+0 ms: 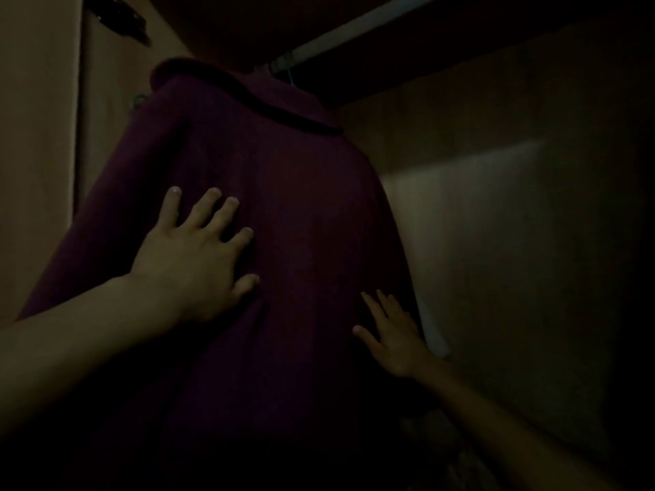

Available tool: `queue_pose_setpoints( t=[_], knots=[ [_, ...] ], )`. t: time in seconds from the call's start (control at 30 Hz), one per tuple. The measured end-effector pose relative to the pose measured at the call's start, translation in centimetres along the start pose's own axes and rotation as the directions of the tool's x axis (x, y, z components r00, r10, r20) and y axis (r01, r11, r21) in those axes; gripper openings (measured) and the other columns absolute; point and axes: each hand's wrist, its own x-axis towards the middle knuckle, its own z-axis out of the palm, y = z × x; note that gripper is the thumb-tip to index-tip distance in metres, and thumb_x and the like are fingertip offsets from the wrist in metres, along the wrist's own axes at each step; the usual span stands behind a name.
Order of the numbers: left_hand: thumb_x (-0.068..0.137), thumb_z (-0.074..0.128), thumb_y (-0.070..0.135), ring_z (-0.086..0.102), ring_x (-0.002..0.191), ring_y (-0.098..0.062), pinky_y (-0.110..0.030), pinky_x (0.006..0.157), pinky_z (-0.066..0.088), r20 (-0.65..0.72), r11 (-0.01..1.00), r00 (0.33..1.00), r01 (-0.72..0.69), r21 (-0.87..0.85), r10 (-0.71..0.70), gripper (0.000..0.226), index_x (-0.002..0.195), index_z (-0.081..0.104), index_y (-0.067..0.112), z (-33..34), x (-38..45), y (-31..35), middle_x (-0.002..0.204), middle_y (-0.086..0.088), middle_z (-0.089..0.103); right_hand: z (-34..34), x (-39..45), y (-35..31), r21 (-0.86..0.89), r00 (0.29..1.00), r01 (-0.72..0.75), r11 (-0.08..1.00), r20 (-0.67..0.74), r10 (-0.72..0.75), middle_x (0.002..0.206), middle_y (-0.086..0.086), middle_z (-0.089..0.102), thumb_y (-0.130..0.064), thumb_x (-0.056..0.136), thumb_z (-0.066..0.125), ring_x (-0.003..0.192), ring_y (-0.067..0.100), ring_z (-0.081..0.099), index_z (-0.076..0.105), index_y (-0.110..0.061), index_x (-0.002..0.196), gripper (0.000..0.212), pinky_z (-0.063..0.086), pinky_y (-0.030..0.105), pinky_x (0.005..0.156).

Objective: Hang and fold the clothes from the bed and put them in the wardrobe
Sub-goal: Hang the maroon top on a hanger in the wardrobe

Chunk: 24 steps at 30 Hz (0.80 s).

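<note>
The light is very dim — most of the space sinks into brown and black shadow. A pale rail (358, 28) runs diagonally across the top, under a dark overhead panel (514, 26). To the left stands a tan wooden wall (35, 136) with a vertical seam. On the right, a brown side panel (531, 101) catches 1 slanted patch of weak light — pale against the surrounding gloom.

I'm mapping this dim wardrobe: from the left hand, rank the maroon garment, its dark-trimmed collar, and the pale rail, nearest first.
From the left hand:
1. Maroon fabric garment, directly under the palm.
2. Dark-trimmed collar, above, near the garment's top.
3. Pale wardrobe rail, farthest, upper right.
</note>
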Motion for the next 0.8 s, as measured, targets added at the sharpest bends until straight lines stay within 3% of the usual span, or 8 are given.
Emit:
queue_pose_setpoints(
  t=[0.1, 0.27, 0.37, 0.43, 0.5, 0.6, 0.67, 0.8],
  knots=[
    [0.09, 0.015, 0.071, -0.01, 0.152, -0.028, -0.058, 0.12, -0.002, -0.057, 0.981, 0.997, -0.058, -0.184, 0.048, 0.078, 0.156, 0.009, 0.029, -0.2, -1.6, 0.7, 0.165, -0.008, -0.007, -2.1, -4.3, -2.0, -0.016, 0.999, -0.049, 0.999, -0.02, 0.049, 0.165, 0.001, -0.004, -0.063, 0.096, 0.027, 0.151, 0.022, -0.005, 0.0, -0.034, 0.155, 0.071, 0.008, 0.045, 0.122],
    [0.094, 0.026, 0.066, -0.002, 0.153, -0.026, -0.053, 0.122, -0.002, -0.198, 0.83, 0.959, -0.277, -0.485, 0.204, 0.073, 0.156, 0.019, 0.026, 1.3, -7.6, 4.3, 0.166, -0.006, 0.006, -4.8, -12.6, -5.7, 0.024, 0.99, -0.122, 0.992, -0.073, 0.123, 0.164, 0.004, 0.01, -0.057, 0.099, 0.034, 0.15, 0.022, 0.008, 0.009, -0.031, 0.155, 0.067, 0.015, 0.043, 0.122],
    [0.094, 0.03, 0.065, 0.007, 0.152, -0.024, -0.052, 0.122, -0.003, -0.246, 0.729, 0.934, -0.356, -0.584, 0.259, 0.072, 0.153, 0.027, 0.024, 1.5, -10.8, 6.0, 0.163, -0.004, 0.02, -6.9, -17.9, -8.6, -0.012, 0.984, -0.159, 0.987, -0.088, 0.157, 0.162, 0.005, 0.015, -0.052, 0.1, 0.037, 0.148, 0.021, 0.013, 0.012, -0.028, 0.155, 0.065, 0.012, 0.032, 0.12],
    [0.094, 0.023, 0.067, 0.006, 0.152, -0.021, -0.049, 0.123, -0.003, -0.23, 0.661, 0.93, -0.366, -0.655, 0.287, 0.073, 0.154, 0.023, 0.027, 1.2, -12.5, 7.0, 0.163, 0.001, 0.02, -8.7, -21.1, -10.8, -0.069, 0.983, -0.167, 0.983, -0.082, 0.162, 0.16, 0.003, 0.02, -0.048, 0.101, 0.037, 0.146, 0.018, 0.017, 0.014, -0.024, 0.155, 0.063, 0.009, 0.021, 0.113],
    [0.091, 0.018, 0.071, 0.007, 0.151, -0.019, -0.048, 0.123, -0.002, -0.224, 0.584, 0.926, -0.368, -0.723, 0.305, 0.077, 0.154, 0.024, 0.028, 0.8, -14.3, 7.8, 0.162, 0.003, 0.023, -10.5, -24.0, -12.6, -0.146, 0.982, -0.185, 0.972, -0.067, 0.177, 0.161, 0.003, 0.018, -0.047, 0.102, 0.035, 0.146, 0.015, 0.014, 0.013, -0.023, 0.156, 0.063, 0.005, 0.018, 0.111],
    [0.074, 0.003, 0.075, 0.011, 0.151, -0.018, -0.047, 0.123, 0.002, -0.214, 0.501, 0.92, -0.361, -0.787, 0.328, 0.096, 0.153, 0.027, 0.027, 0.2, -16.7, 8.5, 0.161, 0.003, 0.026, -12.5, -27.8, -14.3, -0.232, 0.978, -0.207, 0.95, -0.053, 0.2, 0.162, 0.003, 0.014, -0.051, 0.101, 0.034, 0.146, 0.016, 0.013, 0.014, -0.025, 0.155, 0.064, 0.004, 0.018, 0.108],
    [0.075, 0.007, 0.075, 0.011, 0.15, -0.018, -0.046, 0.124, 0.003, -0.19, 0.466, 0.922, -0.339, -0.817, 0.339, 0.094, 0.153, 0.027, 0.027, -0.4, -18.2, 8.8, 0.161, 0.003, 0.025, -13.4, -30.1, -14.9, -0.278, 0.979, -0.204, 0.939, -0.051, 0.198, 0.162, 0.005, 0.016, -0.052, 0.1, 0.034, 0.146, 0.018, 0.014, 0.016, -0.025, 0.155, 0.064, 0.007, 0.019, 0.11],
    [0.073, 0.007, 0.077, 0.022, 0.146, -0.016, -0.041, 0.121, 0.012, -0.213, 0.396, 0.922, -0.335, -0.855, 0.322, 0.094, 0.148, 0.038, 0.028, -2.2, -21.8, 8.6, 0.156, 0.005, 0.034, -14.3, -34.9, -15.5, -0.307, 0.976, -0.215, 0.927, -0.021, 0.219, 0.16, 0.004, 0.021, -0.06, 0.097, 0.029, 0.146, 0.022, 0.018, 0.017, -0.027, 0.154, 0.068, 0.018, 0.037, 0.119]
  ],
)
